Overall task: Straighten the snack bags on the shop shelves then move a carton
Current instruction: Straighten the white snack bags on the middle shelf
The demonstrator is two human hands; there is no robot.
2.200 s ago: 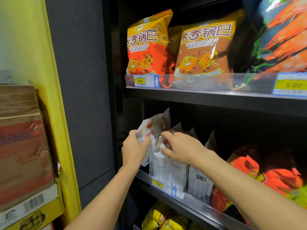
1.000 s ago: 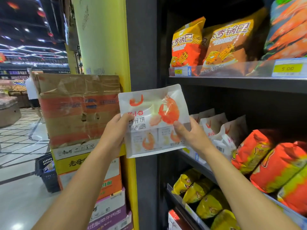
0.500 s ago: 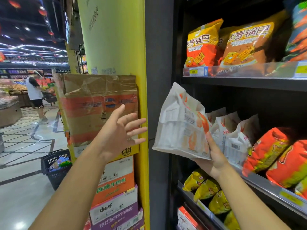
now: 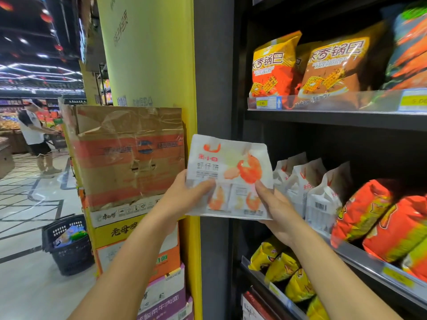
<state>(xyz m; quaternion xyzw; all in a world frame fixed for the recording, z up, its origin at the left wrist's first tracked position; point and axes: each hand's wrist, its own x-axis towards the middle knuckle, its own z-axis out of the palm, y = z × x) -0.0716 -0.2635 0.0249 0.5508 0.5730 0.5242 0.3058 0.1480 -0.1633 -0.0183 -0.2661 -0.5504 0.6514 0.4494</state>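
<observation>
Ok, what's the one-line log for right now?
stage: straightening bags | left hand: grips white shrimp bag | right hand: grips it too | bag: upright, off shelf | carton: on stack, untouched

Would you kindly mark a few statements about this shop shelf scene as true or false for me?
1. The left hand and right hand both hold the white shrimp snack bag. True.
2. The bag's printed front faces the camera. True.
3. The rice crust bags stand below the shelved white bags. False: they stand above them.
4. The black shopping basket is empty. False: it holds packaged goods.
</observation>
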